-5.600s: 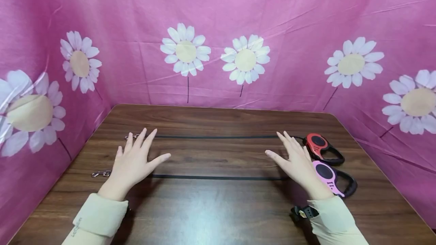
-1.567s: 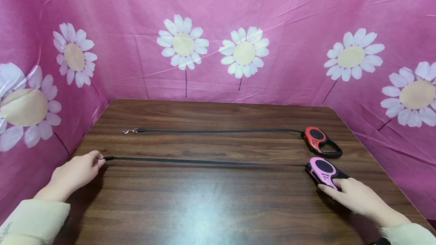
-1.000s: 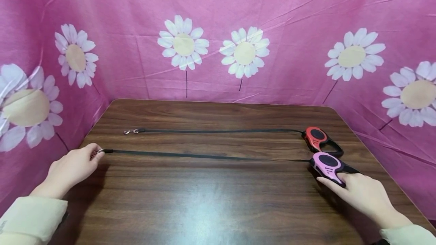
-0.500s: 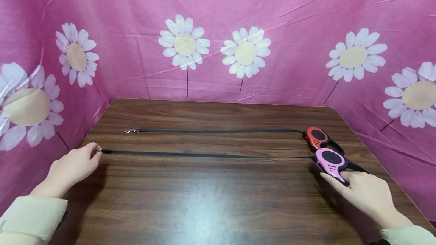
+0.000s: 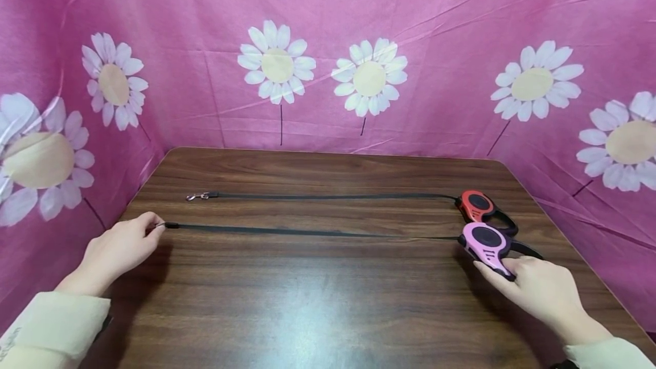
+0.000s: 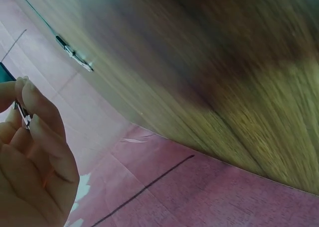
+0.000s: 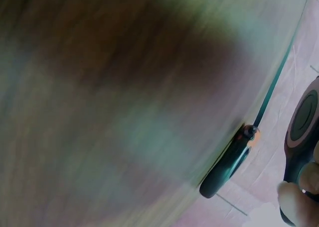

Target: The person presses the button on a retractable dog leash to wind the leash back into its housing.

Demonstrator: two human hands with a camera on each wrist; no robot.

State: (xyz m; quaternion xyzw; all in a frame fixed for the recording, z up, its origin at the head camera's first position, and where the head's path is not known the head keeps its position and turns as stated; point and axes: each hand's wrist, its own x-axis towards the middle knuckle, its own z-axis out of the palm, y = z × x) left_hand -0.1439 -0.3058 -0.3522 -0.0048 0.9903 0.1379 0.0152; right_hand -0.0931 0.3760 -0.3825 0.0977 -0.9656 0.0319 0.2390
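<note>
My left hand (image 5: 120,246) pinches the metal clip (image 6: 23,115) of a pink retractable dog leash between thumb and fingers. From that clip, the thin dark strap (image 5: 287,232) stretches nearly straight across to the pink leash case (image 5: 486,238). My right hand (image 5: 545,292) grips the black handle of this case, raised over the table's right side; its shadow falls below. Just behind lies a red retractable leash (image 5: 468,205), partly overlapped by the pink one in the head view. The red leash's strap (image 5: 328,196) runs left along the table to its own metal clip (image 5: 197,196).
The brown wooden table (image 5: 307,300) has its far edge against a pink curtain (image 5: 318,130) printed with white daisies. The curtain also closes in both sides.
Both hands, open over the table at first, took up the pink leash by clip and handle and lifted it. Over the last half second, the left hand shifted right and the right hand slightly left.
</note>
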